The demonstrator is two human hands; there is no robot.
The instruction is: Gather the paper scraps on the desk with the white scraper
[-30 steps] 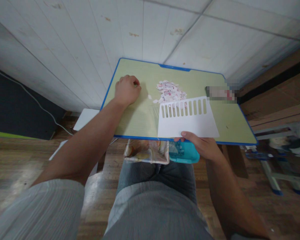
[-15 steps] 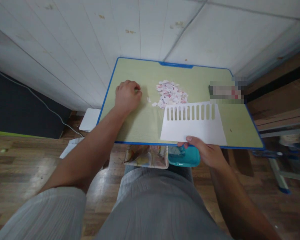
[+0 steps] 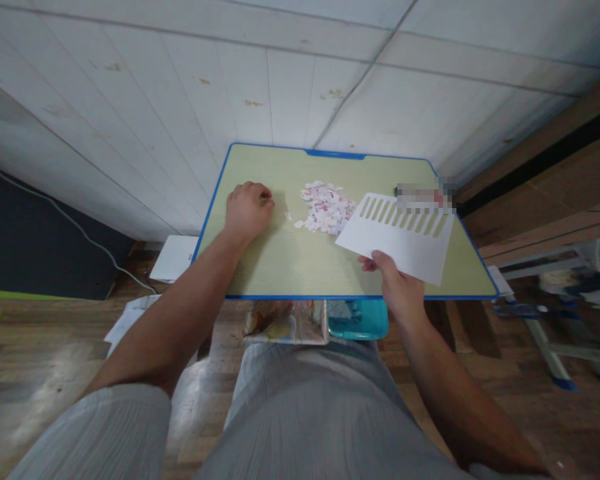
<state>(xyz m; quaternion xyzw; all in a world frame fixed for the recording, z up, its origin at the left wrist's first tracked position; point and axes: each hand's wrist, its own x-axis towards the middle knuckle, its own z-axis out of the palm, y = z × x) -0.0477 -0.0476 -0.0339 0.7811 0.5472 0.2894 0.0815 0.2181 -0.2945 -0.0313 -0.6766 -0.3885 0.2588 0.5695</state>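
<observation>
My right hand (image 3: 397, 280) grips the lower left edge of a white flat sheet with a row of long slots (image 3: 400, 243), thumb on top. The sheet is tilted above the right half of a pale green table with a blue rim (image 3: 275, 270). Left of the sheet lies a heap of torn paper scraps (image 3: 327, 210), white with some pink. My left hand (image 3: 249, 208) rests on the table left of the heap, its fingers curled closed. Whatever they may hold is hidden. A few loose scraps lie between that hand and the heap.
A blurred-out item (image 3: 423, 198) lies at the table's back right. Below the front edge are a turquoise container (image 3: 363, 323) and a patterned box (image 3: 285, 323). A white panelled wall (image 3: 290, 87) stands behind; a wooden piece (image 3: 540, 153) rises on the right.
My right hand has lifted the slotted sheet from the front edge and turned it clockwise, away from the heap. My left hand stays at the same place on the table. The view has shifted.
</observation>
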